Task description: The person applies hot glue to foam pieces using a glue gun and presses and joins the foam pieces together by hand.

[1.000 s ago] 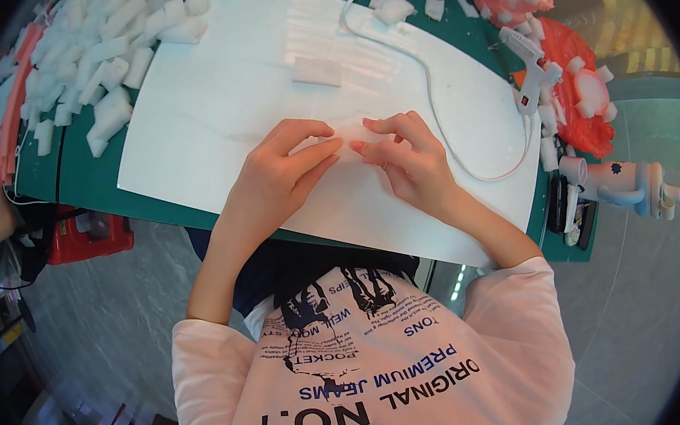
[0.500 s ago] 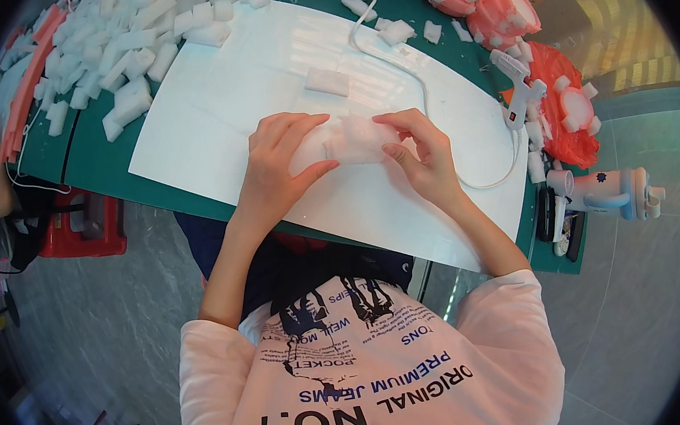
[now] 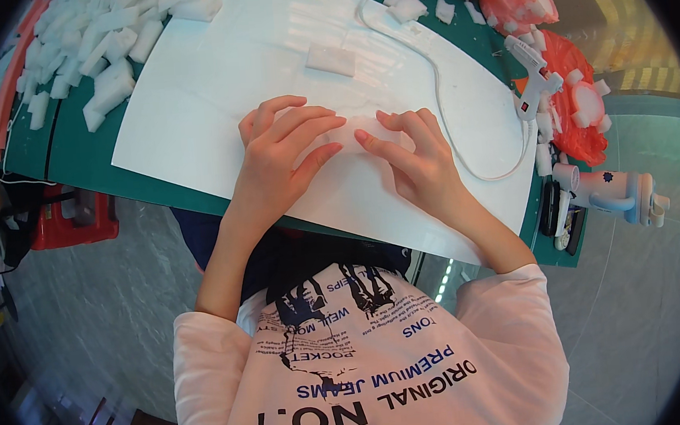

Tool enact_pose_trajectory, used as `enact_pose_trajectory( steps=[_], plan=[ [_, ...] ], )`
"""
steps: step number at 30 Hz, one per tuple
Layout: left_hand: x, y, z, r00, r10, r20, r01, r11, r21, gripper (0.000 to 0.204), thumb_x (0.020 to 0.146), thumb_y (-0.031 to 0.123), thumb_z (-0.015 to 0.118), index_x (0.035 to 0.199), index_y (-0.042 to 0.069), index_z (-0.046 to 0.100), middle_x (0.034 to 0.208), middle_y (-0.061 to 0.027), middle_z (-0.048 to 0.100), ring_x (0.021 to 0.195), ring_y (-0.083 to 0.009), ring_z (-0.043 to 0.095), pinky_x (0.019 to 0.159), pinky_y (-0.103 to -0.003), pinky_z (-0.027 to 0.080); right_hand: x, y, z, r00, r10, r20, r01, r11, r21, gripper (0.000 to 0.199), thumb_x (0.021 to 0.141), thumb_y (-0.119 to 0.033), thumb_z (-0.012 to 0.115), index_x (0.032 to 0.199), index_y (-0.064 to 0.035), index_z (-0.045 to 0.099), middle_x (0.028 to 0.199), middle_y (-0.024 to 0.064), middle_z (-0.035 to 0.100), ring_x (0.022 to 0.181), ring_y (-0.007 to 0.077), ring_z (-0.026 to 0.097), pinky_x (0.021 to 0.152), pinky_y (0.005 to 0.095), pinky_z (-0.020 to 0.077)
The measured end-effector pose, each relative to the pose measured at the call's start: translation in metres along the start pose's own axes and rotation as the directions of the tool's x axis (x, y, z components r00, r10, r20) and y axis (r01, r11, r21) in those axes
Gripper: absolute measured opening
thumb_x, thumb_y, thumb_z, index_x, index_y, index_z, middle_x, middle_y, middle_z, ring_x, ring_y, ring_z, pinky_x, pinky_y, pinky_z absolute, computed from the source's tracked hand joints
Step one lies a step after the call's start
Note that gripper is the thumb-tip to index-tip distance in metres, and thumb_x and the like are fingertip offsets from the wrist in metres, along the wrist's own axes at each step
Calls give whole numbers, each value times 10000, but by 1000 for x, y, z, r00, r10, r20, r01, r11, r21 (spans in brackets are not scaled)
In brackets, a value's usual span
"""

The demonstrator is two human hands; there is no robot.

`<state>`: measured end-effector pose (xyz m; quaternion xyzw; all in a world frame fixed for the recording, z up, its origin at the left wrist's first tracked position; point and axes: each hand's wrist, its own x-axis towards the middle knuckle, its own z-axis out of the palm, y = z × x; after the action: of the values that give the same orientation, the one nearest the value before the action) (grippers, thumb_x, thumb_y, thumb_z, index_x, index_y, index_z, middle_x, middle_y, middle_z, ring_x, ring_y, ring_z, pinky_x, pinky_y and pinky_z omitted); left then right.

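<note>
A white foam piece (image 3: 362,123) is between my two hands, just above the white board (image 3: 213,118), and it nearly blends into that surface. My left hand (image 3: 281,149) curls round its left end, thumb below and fingers above. From the other side my right hand (image 3: 419,150) grips it, the thumb and forefinger tips close together. Much of the piece's outline is lost against the board. A flat white foam block (image 3: 330,60) lies on the board just beyond my hands.
Loose white foam blocks (image 3: 107,39) are heaped at the far left of the green table (image 3: 97,172). A white glue gun (image 3: 533,77) with its cord lies at the right, near red-wrapped foam bundles (image 3: 519,2) and a bottle (image 3: 606,195). A red stool (image 3: 77,221) stands at left.
My right thumb has moved left and my fingers have shifted on the foam piece, which shows less than before. The view has shifted slightly.
</note>
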<state>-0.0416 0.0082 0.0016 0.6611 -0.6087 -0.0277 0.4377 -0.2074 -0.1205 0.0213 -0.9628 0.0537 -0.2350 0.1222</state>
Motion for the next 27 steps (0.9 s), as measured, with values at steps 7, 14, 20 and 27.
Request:
enact_pose_trajectory(
  steps=[7, 14, 20, 27],
  plan=[
    [2, 2, -1, 999, -24, 39, 22, 998, 60, 181, 766, 168, 666, 943, 131, 660, 999, 39, 617, 1038, -166, 496, 924, -371, 265, 5, -5, -3, 998, 11, 64, -9, 999, -39, 489, 596, 83, 609, 1051, -96, 628, 930, 88, 497, 819, 224, 470, 691, 308, 399],
    [5, 3, 0, 1000, 9, 23, -11, 996, 93, 192, 756, 176, 675, 942, 132, 658, 971, 44, 615, 1013, -161, 505, 926, -378, 255, 12, 4, -5, 994, 100, 51, -107, 978, 180, 325, 662, 86, 631, 938, -84, 658, 818, 81, 471, 734, 212, 478, 649, 304, 476],
    [7, 5, 4, 998, 60, -37, -57, 995, 82, 191, 744, 183, 688, 929, 141, 661, 964, 55, 610, 1010, -152, 507, 935, -380, 245, 1, 8, 10, 976, 187, -111, -142, 936, 323, 252, 699, 81, 640, 870, -100, 681, 751, 67, 444, 669, 197, 466, 567, 283, 501],
    [1, 3, 0, 999, 36, 8, -36, 995, 97, 158, 745, 180, 688, 894, 140, 656, 969, 57, 612, 1014, -146, 509, 944, -390, 234, 4, -3, 0, 998, 55, -12, -54, 995, 88, 414, 592, 123, 614, 940, -97, 661, 829, 81, 460, 776, 229, 480, 661, 303, 480]
  ],
)
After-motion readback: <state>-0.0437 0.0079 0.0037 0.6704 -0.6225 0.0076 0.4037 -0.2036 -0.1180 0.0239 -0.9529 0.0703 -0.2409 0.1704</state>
